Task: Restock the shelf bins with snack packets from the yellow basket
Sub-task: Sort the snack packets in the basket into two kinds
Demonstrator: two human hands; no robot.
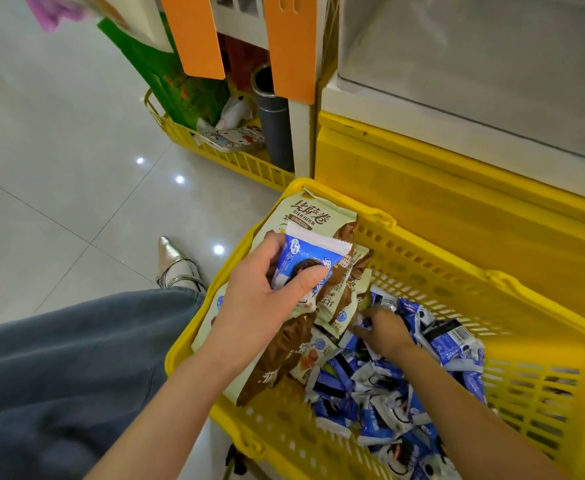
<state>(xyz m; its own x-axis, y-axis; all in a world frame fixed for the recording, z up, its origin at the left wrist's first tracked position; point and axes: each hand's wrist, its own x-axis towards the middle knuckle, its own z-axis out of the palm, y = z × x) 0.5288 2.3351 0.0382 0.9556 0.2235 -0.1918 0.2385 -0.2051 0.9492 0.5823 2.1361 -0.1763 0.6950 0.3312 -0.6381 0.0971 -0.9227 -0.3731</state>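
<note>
A person's left grip (267, 289) holds a blue snack packet (305, 258) over a yellow basket (457, 271). The right grip (384, 330) rests among a pile of blue packets (388, 393) inside it, just right of brown-and-cream packets (319, 216).

Lighting: bright, even, from overhead; three small glare spots on glossy floor (59, 133). Shadows soft. Edges bowed by wide lens. Top-left corner and blue packets (384, 420) blurred.
</note>
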